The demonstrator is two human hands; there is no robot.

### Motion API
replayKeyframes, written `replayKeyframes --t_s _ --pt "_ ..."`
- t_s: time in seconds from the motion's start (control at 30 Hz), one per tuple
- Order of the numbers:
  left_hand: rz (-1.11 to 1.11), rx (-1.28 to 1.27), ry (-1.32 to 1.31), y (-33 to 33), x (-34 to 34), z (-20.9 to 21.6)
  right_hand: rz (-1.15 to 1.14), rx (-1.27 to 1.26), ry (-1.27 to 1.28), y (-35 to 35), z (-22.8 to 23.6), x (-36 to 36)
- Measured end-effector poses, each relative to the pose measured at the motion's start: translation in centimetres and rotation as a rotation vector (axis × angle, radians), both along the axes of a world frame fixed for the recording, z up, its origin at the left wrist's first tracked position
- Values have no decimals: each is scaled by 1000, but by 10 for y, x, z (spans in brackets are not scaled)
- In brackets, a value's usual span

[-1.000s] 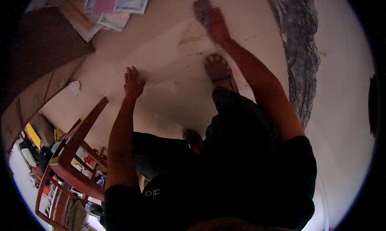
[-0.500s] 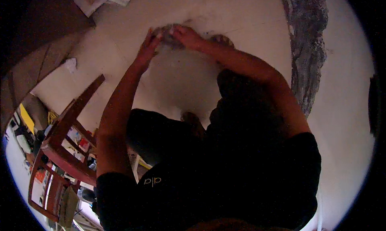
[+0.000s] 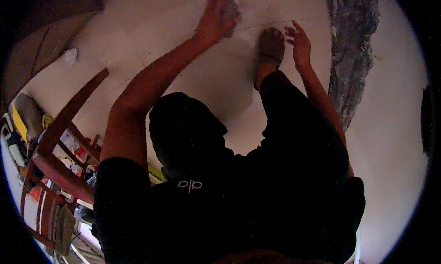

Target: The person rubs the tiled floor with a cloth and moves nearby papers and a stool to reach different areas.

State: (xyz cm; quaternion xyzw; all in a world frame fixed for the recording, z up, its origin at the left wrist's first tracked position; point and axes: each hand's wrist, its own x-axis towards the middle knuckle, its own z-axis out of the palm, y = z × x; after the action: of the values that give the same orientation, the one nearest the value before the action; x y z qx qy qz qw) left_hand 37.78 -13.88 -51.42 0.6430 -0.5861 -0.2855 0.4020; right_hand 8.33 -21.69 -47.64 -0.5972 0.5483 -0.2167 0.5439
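Note:
My left hand is closed around a grey rumpled lump that looks like a wadded rag, at the far middle of the pale floor. The hand partly covers the lump, so its full shape is hidden. To the right, my right hand is empty, its fingers spread above the floor. Between the two hands is my foot in a brown shoe, nearest to the right hand.
A reddish wooden chair lies or stands at the left, beside cluttered items. A white scrap is on the floor near a brown panel. A rough dark grey strip runs along the right, next to a pale wall.
My right hand has come off the grey lump and moved right, past my shoe. My left hand has carried the lump farther away and to the right. The whole view has shifted slightly.

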Motion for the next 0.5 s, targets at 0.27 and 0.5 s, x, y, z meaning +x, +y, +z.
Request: replayKeyframes --t_s 0.27,0.5 --pt "-516 -70 -616 5 -82 -76 -56 106 57 25 -17 -20" --pt "-326 23 -633 53 24 -73 56 -52 184 35 -32 -20"
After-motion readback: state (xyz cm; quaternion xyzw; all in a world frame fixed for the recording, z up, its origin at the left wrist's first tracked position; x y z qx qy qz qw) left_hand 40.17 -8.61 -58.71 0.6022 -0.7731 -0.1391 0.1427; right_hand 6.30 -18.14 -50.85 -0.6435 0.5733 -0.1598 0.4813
